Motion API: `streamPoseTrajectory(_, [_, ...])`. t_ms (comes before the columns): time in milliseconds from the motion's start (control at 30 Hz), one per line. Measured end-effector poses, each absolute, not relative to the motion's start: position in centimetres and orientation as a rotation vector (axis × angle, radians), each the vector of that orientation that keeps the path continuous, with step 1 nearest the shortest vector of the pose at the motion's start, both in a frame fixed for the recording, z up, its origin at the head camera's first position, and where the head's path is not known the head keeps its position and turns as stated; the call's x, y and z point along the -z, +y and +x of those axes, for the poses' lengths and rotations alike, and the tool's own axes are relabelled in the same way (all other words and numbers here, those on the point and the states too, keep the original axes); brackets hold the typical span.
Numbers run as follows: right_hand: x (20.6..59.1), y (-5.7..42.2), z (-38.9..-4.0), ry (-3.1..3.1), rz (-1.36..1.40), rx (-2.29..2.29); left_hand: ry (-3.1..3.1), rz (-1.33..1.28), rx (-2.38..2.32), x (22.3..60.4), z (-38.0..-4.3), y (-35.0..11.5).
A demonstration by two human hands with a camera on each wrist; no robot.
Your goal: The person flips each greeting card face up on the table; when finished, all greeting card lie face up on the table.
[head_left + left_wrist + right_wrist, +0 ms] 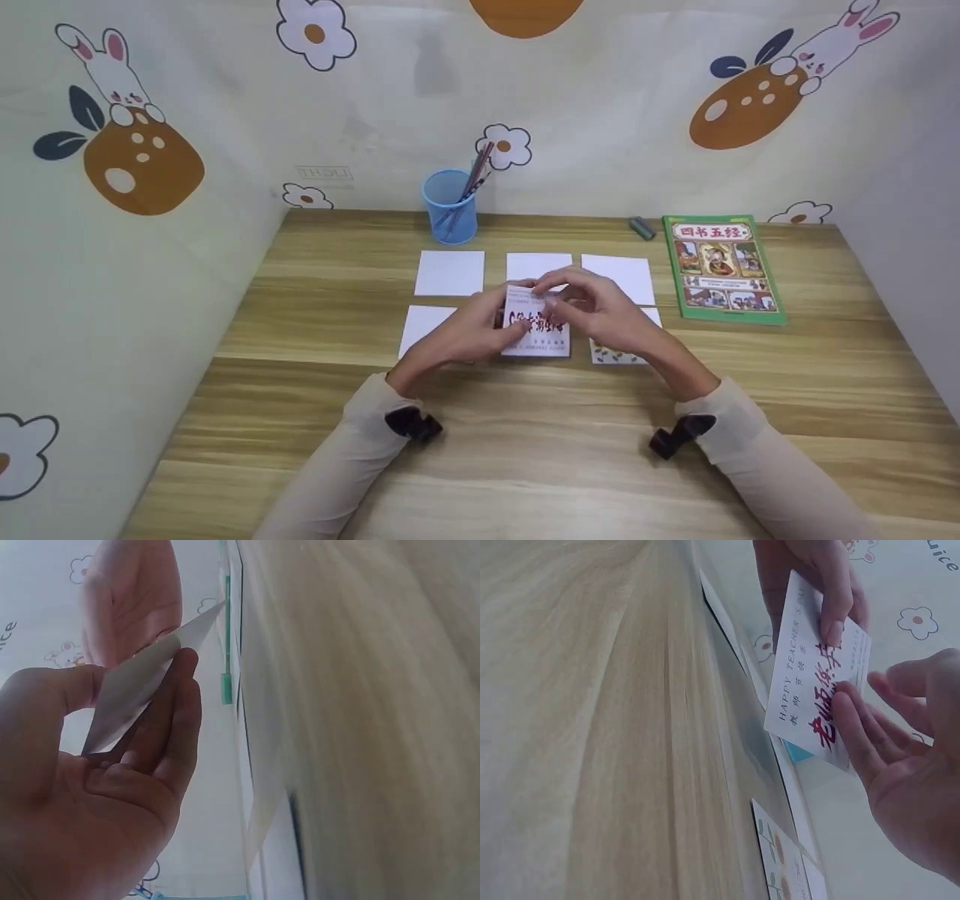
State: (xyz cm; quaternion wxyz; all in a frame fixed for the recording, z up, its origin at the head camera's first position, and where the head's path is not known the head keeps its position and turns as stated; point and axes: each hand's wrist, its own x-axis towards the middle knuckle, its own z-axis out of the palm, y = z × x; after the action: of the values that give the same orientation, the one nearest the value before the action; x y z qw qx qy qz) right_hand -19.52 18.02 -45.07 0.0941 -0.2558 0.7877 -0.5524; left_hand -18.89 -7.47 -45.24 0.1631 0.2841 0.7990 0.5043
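A small white card [536, 345] with red brush-style characters is held up over the table. In the right wrist view, the card [799, 682] also reads "HAPPY TEACHER S" in fine print. My left hand [476, 326] grips its left side, thumb on the printed face and fingers behind, as the left wrist view shows. My right hand [600, 300] is at the card's upper right, its fingertips at the printed face and its fingers loosely bent. White cards [450, 274] lie in rows beneath and behind the hands. A flower-printed card [619, 354] lies below the right hand.
Behind the cards stands a blue mesh cup [452, 217] with pencils. A green-bordered book [724, 300] lies at the right, a small dark green object [642, 228] beside its top corner. Patterned walls [390, 112] bound the wooden table [540, 450] at the back and sides.
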Motion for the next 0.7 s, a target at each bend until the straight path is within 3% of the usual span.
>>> streamPoseTrajectory(400, [45.4,18.7,-20.3,2.603,-0.417,1.477,2.120,0.511,-1.809,45.7,-19.8,-7.6])
streamPoseTrajectory(700, [45.5,18.1,-20.2,2.597,-0.712,1.524,2.374,0.686,-1.639,45.9,-20.0,-7.5])
